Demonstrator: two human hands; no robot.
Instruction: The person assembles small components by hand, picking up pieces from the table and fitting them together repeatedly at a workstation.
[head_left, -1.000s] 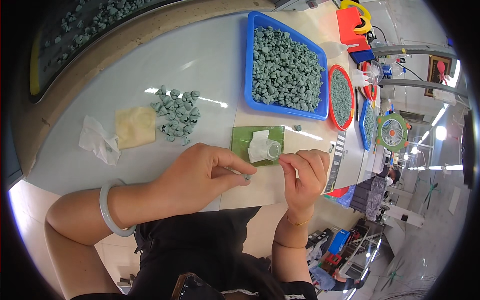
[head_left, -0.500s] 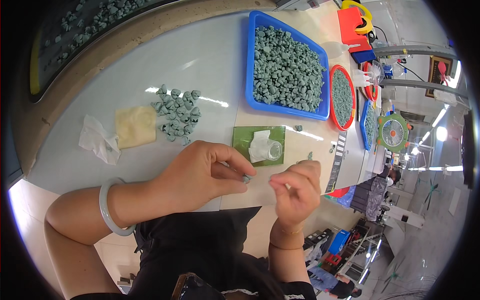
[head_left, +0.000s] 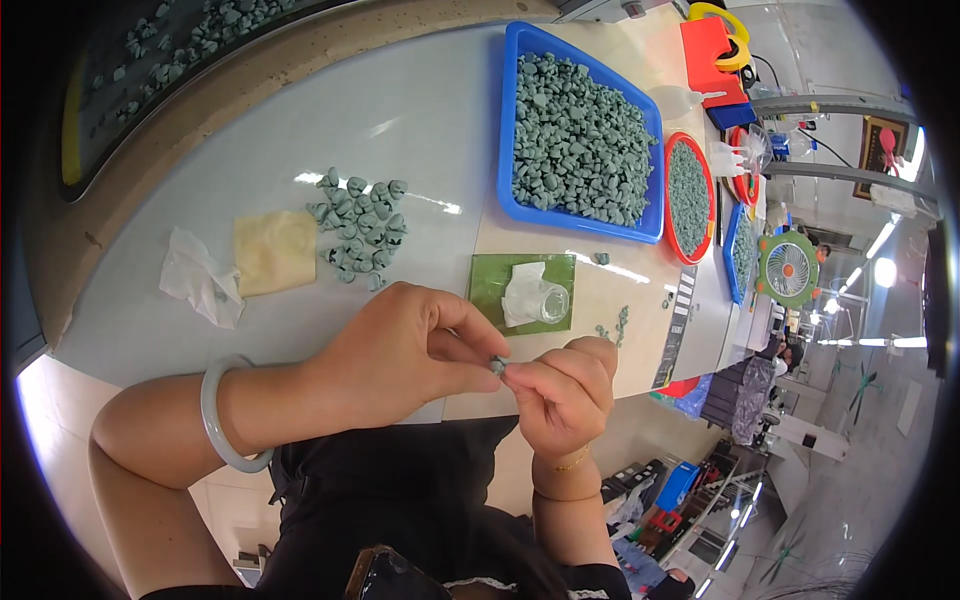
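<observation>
A small grey-green piece (head_left: 498,367) is pinched between the thumb and forefinger of my left hand (head_left: 400,340). The closed thumb and forefinger of my right hand (head_left: 565,395) meet that piece from the right; whatever lies between them is too small to make out. Just beyond my hands sits a green mat (head_left: 488,290) bearing a crumpled white tissue (head_left: 522,290) and a small clear round cup (head_left: 553,303). Left of it lies a loose cluster of similar grey-green pieces (head_left: 360,225). Several tiny green bits (head_left: 621,325) are scattered right of the mat.
A blue tray (head_left: 510,150) heaped with green pieces stands at the back, beside a red round tray (head_left: 712,195) of smaller ones. A yellow cloth (head_left: 275,253) and a white tissue (head_left: 198,278) lie left. Farther right are squeeze bottles (head_left: 727,158) and a green fan (head_left: 788,268).
My right hand has moved left, and its fingertips now touch the piece in my left hand. The left hand has hardly moved.
</observation>
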